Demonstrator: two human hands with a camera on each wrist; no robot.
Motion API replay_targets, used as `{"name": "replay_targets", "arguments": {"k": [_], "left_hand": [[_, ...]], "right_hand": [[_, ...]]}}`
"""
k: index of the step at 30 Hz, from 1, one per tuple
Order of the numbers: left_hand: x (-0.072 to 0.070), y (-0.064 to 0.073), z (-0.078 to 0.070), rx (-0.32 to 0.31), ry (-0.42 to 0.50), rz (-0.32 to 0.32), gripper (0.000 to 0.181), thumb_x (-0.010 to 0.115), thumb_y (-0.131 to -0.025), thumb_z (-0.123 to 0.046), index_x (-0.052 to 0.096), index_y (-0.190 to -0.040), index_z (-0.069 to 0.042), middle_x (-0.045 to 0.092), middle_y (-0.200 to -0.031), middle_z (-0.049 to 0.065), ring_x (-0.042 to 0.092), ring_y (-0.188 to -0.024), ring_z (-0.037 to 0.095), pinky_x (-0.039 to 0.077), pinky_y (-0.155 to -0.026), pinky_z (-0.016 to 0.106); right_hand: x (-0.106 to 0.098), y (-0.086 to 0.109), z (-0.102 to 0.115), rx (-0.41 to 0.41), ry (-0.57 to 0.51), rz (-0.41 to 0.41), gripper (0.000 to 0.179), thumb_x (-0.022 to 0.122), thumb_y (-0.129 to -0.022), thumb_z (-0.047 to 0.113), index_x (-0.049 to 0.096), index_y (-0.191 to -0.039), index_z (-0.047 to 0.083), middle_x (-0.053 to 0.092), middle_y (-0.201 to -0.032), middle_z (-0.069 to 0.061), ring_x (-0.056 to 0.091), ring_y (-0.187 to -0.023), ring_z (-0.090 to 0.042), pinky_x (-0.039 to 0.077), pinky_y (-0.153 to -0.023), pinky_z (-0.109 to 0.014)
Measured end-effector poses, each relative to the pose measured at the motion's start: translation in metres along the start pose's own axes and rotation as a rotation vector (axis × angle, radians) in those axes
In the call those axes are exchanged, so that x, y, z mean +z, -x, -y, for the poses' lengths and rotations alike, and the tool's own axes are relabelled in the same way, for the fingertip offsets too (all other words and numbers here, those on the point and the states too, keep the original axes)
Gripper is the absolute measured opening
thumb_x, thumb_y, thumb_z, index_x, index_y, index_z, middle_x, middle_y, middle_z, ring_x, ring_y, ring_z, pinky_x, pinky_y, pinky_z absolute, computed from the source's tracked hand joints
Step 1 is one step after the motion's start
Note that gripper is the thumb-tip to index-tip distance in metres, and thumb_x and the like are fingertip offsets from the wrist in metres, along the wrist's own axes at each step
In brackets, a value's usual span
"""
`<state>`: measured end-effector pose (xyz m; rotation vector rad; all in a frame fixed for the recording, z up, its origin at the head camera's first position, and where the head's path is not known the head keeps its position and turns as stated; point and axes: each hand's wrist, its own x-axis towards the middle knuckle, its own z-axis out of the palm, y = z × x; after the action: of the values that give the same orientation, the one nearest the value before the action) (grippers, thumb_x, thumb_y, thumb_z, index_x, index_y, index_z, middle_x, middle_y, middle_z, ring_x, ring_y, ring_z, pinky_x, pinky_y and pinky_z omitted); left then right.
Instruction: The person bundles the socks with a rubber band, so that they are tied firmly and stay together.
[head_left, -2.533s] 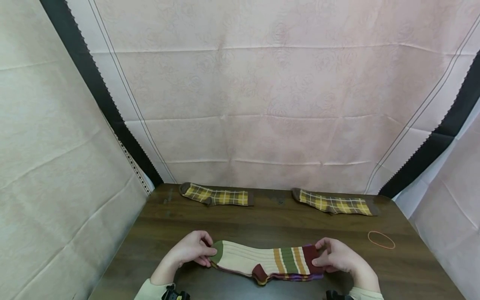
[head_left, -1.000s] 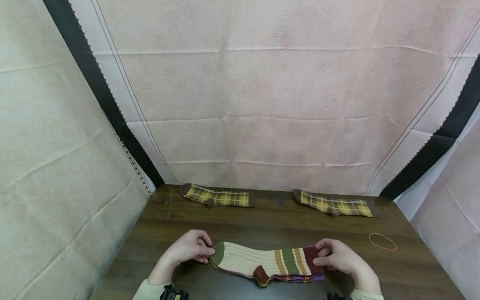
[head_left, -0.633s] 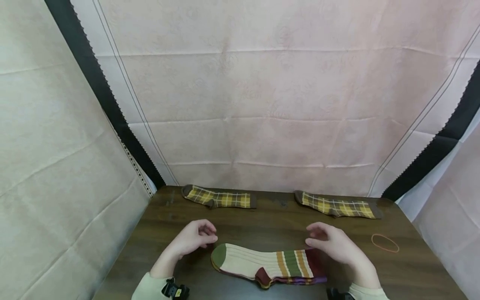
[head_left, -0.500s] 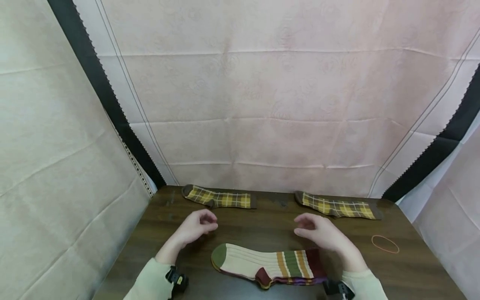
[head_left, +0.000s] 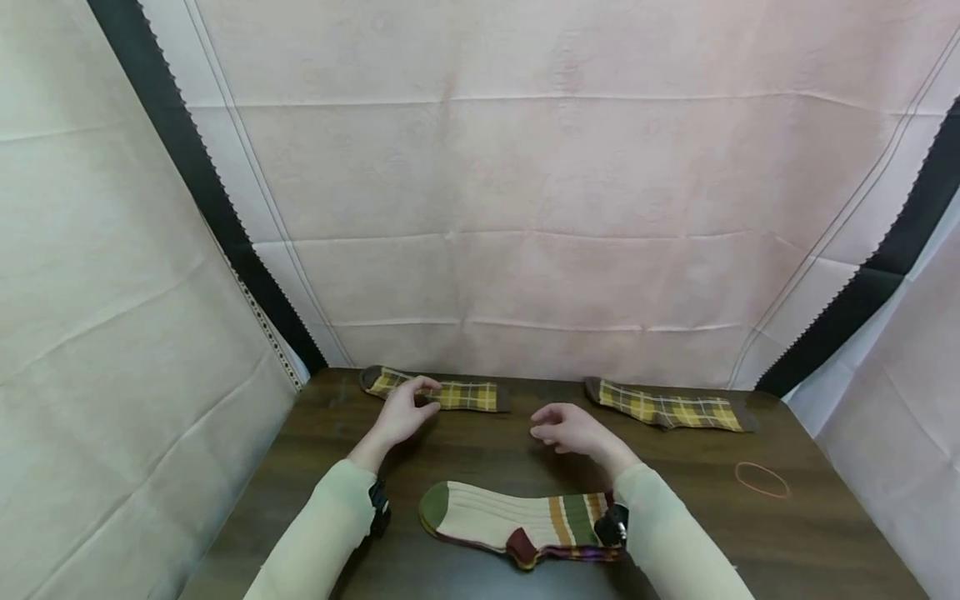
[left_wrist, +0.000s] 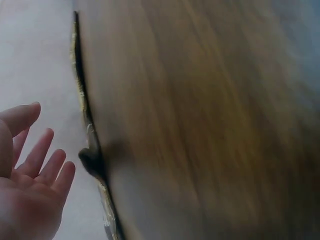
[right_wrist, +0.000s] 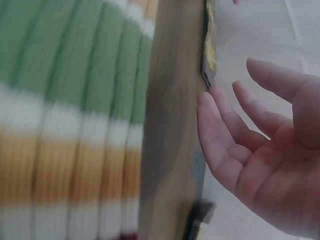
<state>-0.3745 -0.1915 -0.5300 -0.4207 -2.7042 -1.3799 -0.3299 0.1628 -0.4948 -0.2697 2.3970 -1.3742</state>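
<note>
Left hand [head_left: 405, 410], fingers apart, hovered near the left plaid sock [head_left: 468, 396], right hand [head_left: 577, 432], fingers apart, before the gap to the right plaid sock [head_left: 671, 408], both socks lay along the far edge of the tabletop [head_left: 817, 533], striped socks [head_left: 502, 514] nearer.

Two plaid socks [head_left: 474, 397] are lying near the fingers [head_left: 424, 382]; one stack of striped socks [head_left: 495, 514], its layers uncountable, is resting on their wrist side; one orange loop [head_left: 738, 479] is lying rightward.
</note>
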Motion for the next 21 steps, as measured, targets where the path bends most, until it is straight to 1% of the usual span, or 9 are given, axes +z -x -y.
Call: {"name": "replay_targets", "arguments": {"k": [3,7,10,14,18,21], "left_hand": [[0.003,-0.003,0.005,-0.029,-0.039,0.021,0.037,0.075,-0.100,-0.008,0.068,-0.136,-0.004,0.064,-0.143,0.016,0.055,-0.137,0.041,0.044,-0.112,0.060],[0.005,-0.002,0.010,-0.051,-0.069,0.069,0.039,0.075,-0.100,-0.007,0.066,-0.138,-0.002,0.066,-0.139,0.017,0.059,-0.129,0.039,0.047,-0.109,0.058],[0.007,0.000,0.011,-0.050,-0.069,0.095,0.039,0.075,-0.100,-0.005,0.066,-0.138,-0.001,0.066,-0.137,0.018,0.060,-0.127,0.040,0.048,-0.108,0.058],[0.007,0.001,0.010,-0.048,-0.076,0.130,0.039,0.076,-0.099,-0.005,0.067,-0.137,-0.002,0.066,-0.138,0.016,0.057,-0.134,0.040,0.045,-0.112,0.058],[0.008,0.003,0.008,-0.030,-0.088,0.194,0.038,0.076,-0.099,-0.006,0.069,-0.136,-0.005,0.066,-0.139,0.014,0.056,-0.137,0.040,0.044,-0.113,0.058],[0.011,0.004,0.005,-0.025,-0.073,0.245,0.037,0.075,-0.100,-0.007,0.069,-0.136,-0.008,0.065,-0.142,0.012,0.054,-0.139,0.038,0.042,-0.115,0.058]], "right_hand": [[0.008,-0.010,0.002,0.019,-0.019,0.007,0.039,0.072,-0.104,0.018,0.065,-0.136,-0.003,0.071,-0.113,-0.009,0.070,-0.106,-0.033,0.062,-0.088,-0.048],[0.016,-0.017,0.004,0.033,-0.037,0.003,0.040,0.072,-0.103,0.015,0.062,-0.138,-0.004,0.068,-0.113,-0.012,0.069,-0.104,-0.032,0.062,-0.088,-0.048],[0.018,-0.021,0.003,0.043,-0.069,-0.016,0.042,0.070,-0.104,0.012,0.060,-0.141,-0.004,0.067,-0.115,-0.013,0.069,-0.107,-0.033,0.061,-0.090,-0.050],[0.018,-0.024,0.000,0.054,-0.110,-0.038,0.046,0.069,-0.103,0.009,0.057,-0.145,-0.006,0.068,-0.121,-0.017,0.068,-0.113,-0.037,0.061,-0.093,-0.052],[0.019,-0.026,-0.002,0.068,-0.149,-0.056,0.048,0.067,-0.103,0.005,0.054,-0.147,-0.007,0.065,-0.130,-0.024,0.068,-0.117,-0.039,0.060,-0.094,-0.051],[0.021,-0.027,-0.004,0.082,-0.191,-0.083,0.049,0.066,-0.104,0.002,0.051,-0.150,-0.008,0.061,-0.138,-0.028,0.066,-0.121,-0.040,0.060,-0.096,-0.052]]}}
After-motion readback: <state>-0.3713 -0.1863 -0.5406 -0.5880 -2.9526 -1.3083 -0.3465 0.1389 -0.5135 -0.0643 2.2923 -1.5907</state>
